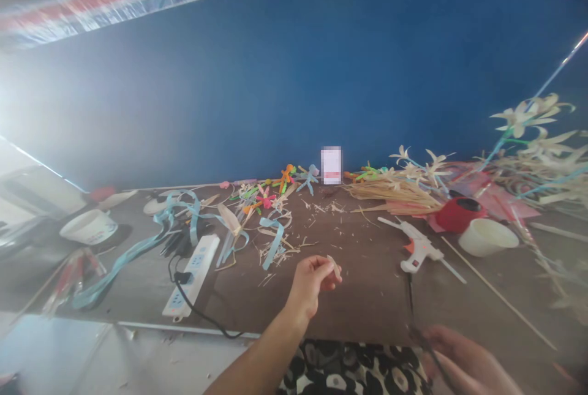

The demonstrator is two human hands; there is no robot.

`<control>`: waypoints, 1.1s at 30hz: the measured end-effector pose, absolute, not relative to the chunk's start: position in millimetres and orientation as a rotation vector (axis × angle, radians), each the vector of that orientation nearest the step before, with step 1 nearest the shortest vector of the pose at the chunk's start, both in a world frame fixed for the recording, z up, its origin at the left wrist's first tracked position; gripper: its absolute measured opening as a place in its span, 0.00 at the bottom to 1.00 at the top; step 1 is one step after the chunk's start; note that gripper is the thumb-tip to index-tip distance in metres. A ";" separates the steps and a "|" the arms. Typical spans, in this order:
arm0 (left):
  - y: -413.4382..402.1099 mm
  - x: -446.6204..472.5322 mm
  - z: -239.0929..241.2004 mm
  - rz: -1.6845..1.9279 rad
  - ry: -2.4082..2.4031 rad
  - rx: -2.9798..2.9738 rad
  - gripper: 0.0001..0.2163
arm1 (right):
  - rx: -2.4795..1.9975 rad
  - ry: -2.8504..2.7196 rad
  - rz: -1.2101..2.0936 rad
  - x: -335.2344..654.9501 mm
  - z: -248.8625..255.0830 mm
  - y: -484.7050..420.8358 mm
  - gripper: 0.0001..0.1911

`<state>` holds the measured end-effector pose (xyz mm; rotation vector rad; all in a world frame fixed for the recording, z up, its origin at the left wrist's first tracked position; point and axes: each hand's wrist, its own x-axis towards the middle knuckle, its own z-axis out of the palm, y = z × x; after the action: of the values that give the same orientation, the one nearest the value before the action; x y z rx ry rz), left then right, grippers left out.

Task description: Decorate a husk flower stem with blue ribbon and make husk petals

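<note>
My left hand (312,282) is above the front of the brown table, thumb and fingers pinching a small pale strip (336,267). Low at the right, my right hand (466,358) is blurred by motion, its fingers curled about a thin dark thing I cannot make out. Just above that hand, a black cord (410,297) runs down from the white glue gun (420,248), which lies on its side. Pale scraps and a light blue ribbon piece (274,242) lie beyond my left hand.
A white power strip (193,278) with a plugged-in black cord lies at the left, near a long blue ribbon (124,266) and a white bowl (89,226). Colourful small figures line the blue partition (294,76). A cream cup (489,237) and pale flowers (523,116) are at the right.
</note>
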<state>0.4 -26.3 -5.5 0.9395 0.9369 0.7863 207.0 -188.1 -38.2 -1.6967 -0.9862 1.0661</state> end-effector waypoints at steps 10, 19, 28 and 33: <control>-36.0 -13.1 -1.8 0.840 0.996 0.856 0.11 | -1.416 -0.890 1.395 124.5 -57.2 -152.7 0.22; -38.5 -9.5 -9.1 0.895 0.970 0.840 0.09 | -1.485 -1.065 1.281 123.0 -59.7 -150.9 0.11; -40.3 -7.6 -4.1 0.908 0.950 0.799 0.10 | -1.510 -1.093 1.277 126.1 -67.7 -152.3 0.10; -42.1 -6.8 -3.1 0.911 0.939 0.790 0.10 | -1.543 -1.111 1.284 126.2 -66.3 -151.1 0.11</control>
<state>-6.8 -42.1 -3.1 0.7899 0.9391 0.9106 126.2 -151.1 -66.3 -1.5428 -1.1114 1.2841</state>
